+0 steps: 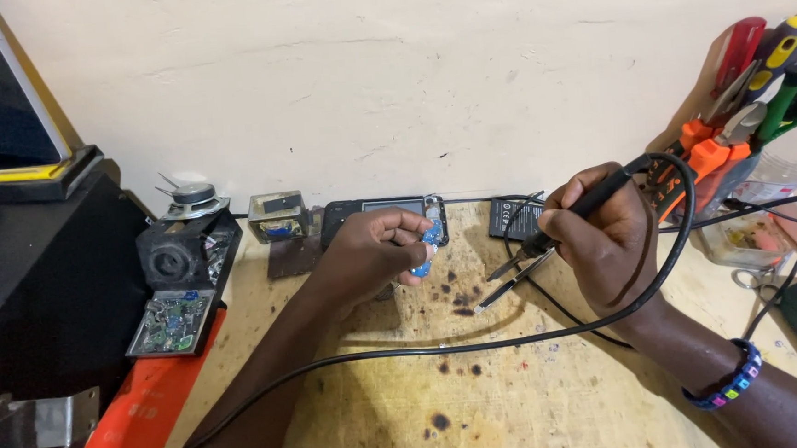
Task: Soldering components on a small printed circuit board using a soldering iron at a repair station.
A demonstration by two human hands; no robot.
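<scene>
Step in hand: by the look of it, soldering work on a small part, the iron poised but not yet touching it
Left hand (372, 249): fingers pinched shut on a small blue circuit board (428, 246), held just above the counter (520, 401) near its back edge
Right hand (602, 239): fingers wrapped closed round the black handle of a soldering iron (547, 243), held like a pen
Iron tip: points down and left, ending near the counter to the right of the blue board, apart from it
Cable (480, 344): black, runs from the iron's rear, loops round the right wrist and crosses the counter in front of both arms
Next move calls for: I judge the tip must travel a short way left to meet the board, with the left hand keeping the part steady
In the way: the cable lies across the working space and could drag on the right wrist; nothing stands between tip and board
Behind the hands: a dark phone body (379, 211) lying flat at the wall, a black battery (513, 217) just right of it
Left side: a small speaker (192, 198), an open black case showing a green board (172, 323), an orange tool (152, 414)
Right side: a rack of screwdrivers and orange-handled pliers (759, 82)
Counter surface: pale wood with dark burn spots
</scene>
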